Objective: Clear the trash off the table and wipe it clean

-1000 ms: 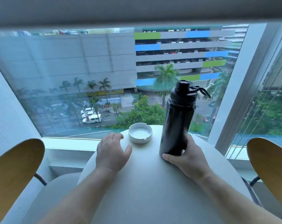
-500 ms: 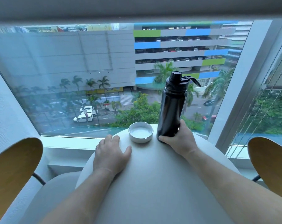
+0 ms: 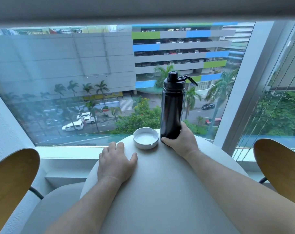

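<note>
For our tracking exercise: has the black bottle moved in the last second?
Yes. The black bottle, gripped by the right hand, slid farther away, ending beside the ashtray.

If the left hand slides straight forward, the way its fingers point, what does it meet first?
Probably nothing on the table: the left hand would pass left of the ashtray, leave the far edge and reach the window glass. Depth is hard to judge.

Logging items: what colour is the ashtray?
White ashtray, clearest in the head view.
</note>
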